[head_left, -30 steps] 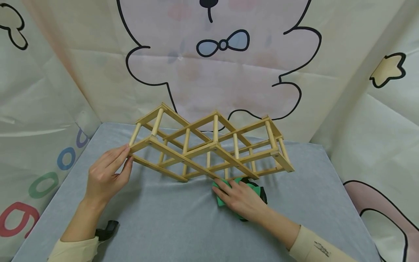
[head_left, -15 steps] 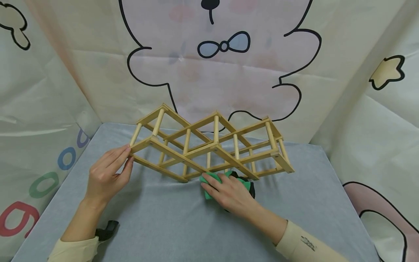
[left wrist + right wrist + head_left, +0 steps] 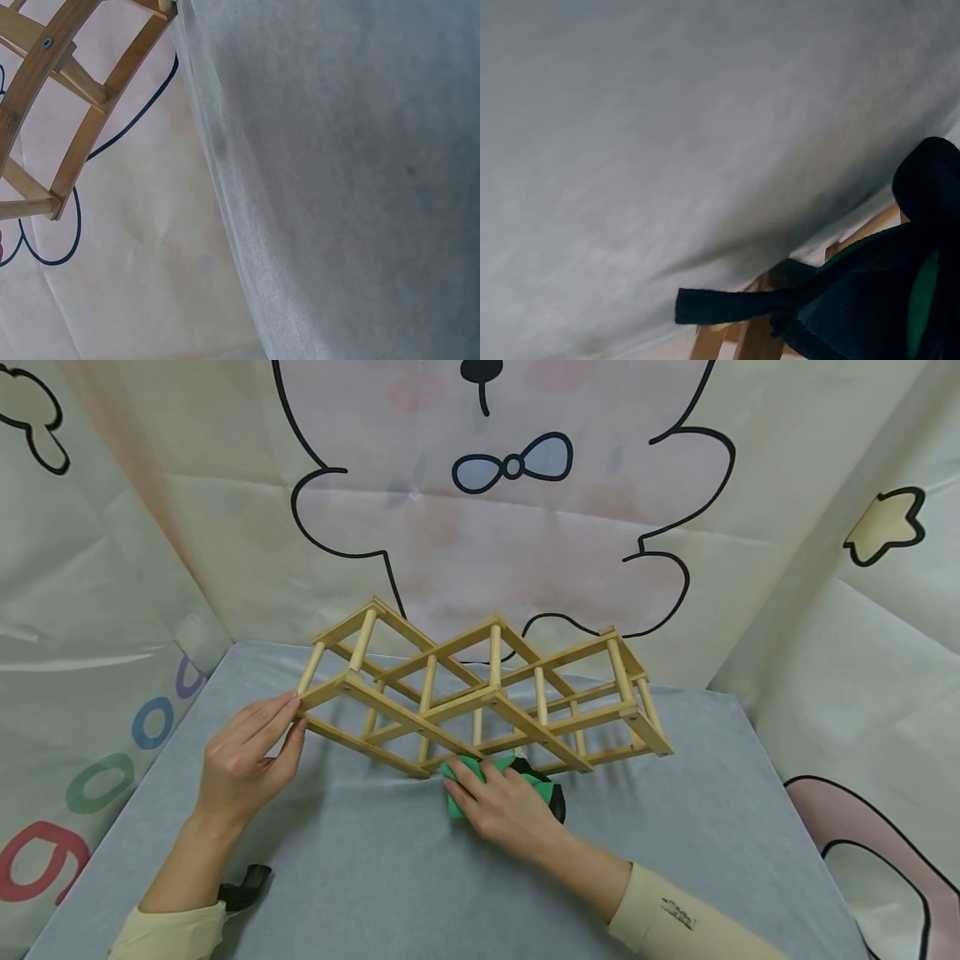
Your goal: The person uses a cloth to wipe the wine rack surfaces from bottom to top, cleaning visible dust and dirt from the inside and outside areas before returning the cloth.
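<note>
Moved since the earlier frames: right hand (image 3: 502, 810) and the green-and-black cloth (image 3: 542, 787) beneath it, shifted leftward along the lower edge of the wooden rack (image 3: 491, 695); rack and left hand (image 3: 243, 758) hold the same places.
Wooden rack: pale crossed slats joined by round dowels, a zigzag lattice across the centre of the frame; left end lifted in the hand, far end pointing to centre right.
Green-and-black cloth: bunched, just below centre frame, against the low front slats of the rack; in the right wrist view, dark folds and a strap-like end at lower right, rack slats behind.
Right hand: fingers spread over the cloth and gripping it at the rack; thumb's hold partly hidden.
Left hand: left of centre, fingers and thumb pinching the rack's left corner.
Sleeves: cream; left sleeve (image 3: 167, 933) at lower left, right sleeve (image 3: 675, 914) at lower right with a small dark print.
Black object: (image 3: 247, 887) beside the left cuff, kind unclear.
Tabletop: (image 3: 360, 881) grey-blue cloth covering, filling the lower half.
Backdrop: (image 3: 510, 543) pale printed sheets; blue bow (image 3: 512, 464) at upper centre, yellow star (image 3: 885, 527) at upper right.
</note>
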Action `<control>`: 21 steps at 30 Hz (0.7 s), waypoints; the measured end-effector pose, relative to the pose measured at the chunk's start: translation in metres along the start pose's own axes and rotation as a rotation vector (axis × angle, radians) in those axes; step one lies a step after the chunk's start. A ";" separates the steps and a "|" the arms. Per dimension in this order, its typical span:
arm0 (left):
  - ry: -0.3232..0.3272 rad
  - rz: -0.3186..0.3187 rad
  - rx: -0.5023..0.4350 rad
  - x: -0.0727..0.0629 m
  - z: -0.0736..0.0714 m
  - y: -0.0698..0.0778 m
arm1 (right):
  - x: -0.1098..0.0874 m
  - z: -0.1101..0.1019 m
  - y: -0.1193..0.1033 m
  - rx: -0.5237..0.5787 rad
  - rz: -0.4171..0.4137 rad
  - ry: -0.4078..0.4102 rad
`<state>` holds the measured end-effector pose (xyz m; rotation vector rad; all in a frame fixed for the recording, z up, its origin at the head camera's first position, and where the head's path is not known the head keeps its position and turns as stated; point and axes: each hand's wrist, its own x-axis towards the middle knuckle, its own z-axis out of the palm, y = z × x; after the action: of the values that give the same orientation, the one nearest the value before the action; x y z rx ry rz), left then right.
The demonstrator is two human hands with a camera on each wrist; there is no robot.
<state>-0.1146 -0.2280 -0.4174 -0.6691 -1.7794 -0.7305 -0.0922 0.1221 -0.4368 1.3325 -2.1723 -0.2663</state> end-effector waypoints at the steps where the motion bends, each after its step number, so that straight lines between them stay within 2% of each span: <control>1: 0.000 0.000 -0.001 0.000 0.000 0.000 | 0.002 0.001 -0.002 -0.001 0.008 -0.011; 7: -0.005 0.001 0.004 0.000 -0.001 -0.001 | 0.016 0.004 -0.011 -0.008 0.034 -0.055; 15: -0.020 -0.008 0.008 -0.001 -0.001 -0.001 | 0.026 0.013 -0.020 -0.058 0.002 -0.117; 21: -0.025 -0.022 0.013 0.000 -0.002 0.000 | 0.033 0.021 -0.027 -0.043 0.003 -0.174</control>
<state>-0.1132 -0.2298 -0.4173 -0.6533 -1.8155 -0.7272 -0.0945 0.0779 -0.4540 1.3255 -2.2971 -0.4401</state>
